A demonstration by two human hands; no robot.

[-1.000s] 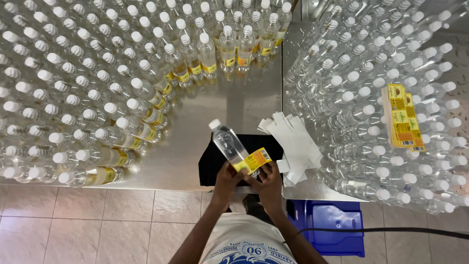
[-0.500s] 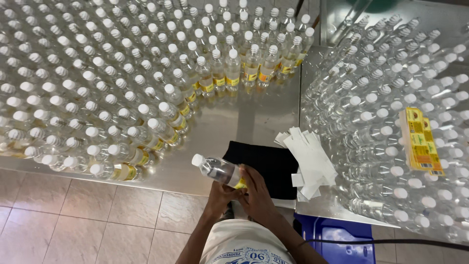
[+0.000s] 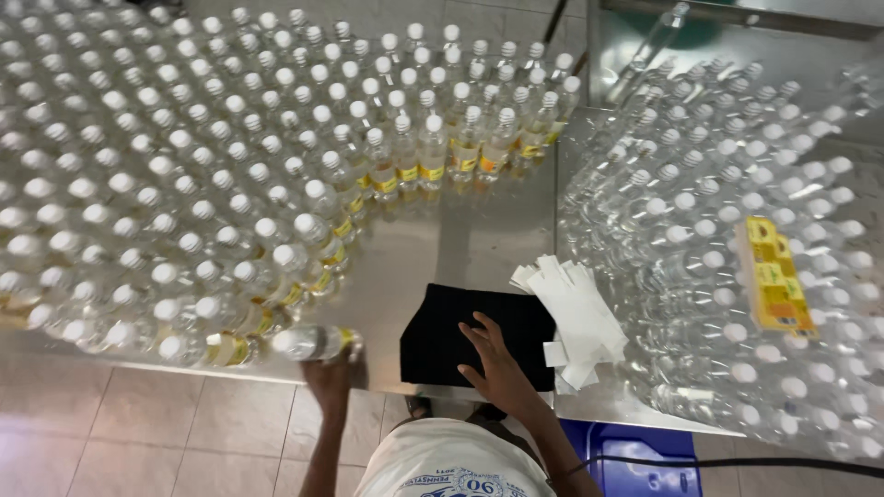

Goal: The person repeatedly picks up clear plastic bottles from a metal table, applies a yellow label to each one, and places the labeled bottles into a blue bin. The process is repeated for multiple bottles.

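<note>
L hand (image 3: 330, 375) is stretched out to the left edge of the steel table (image 3: 433, 248), fingers wrapped round the bottom end of a clear bottle (image 3: 311, 342) w/ white cap & yellow label. The bottle is tipped over sideways, cap pointing left, right up against the front row of labelled bottles (image 3: 276, 276). Liquid inside looks clear/pale. R hand (image 3: 493, 364) lies flat, palm down, fingers spread, on the black cloth (image 3: 460, 331) at the table's near edge; holds nothing. Just right of it, touching the cloth, a fanned pile of white paper strips (image 3: 575, 317). Further right a 2nd batch of clear capped bottles w/o labels (image 3: 727, 239), packed tight, w/ a yellow label stack (image 3: 772, 276) lying on top of their caps. Blue crate (image 3: 645, 460) on the floor below the table
</note>
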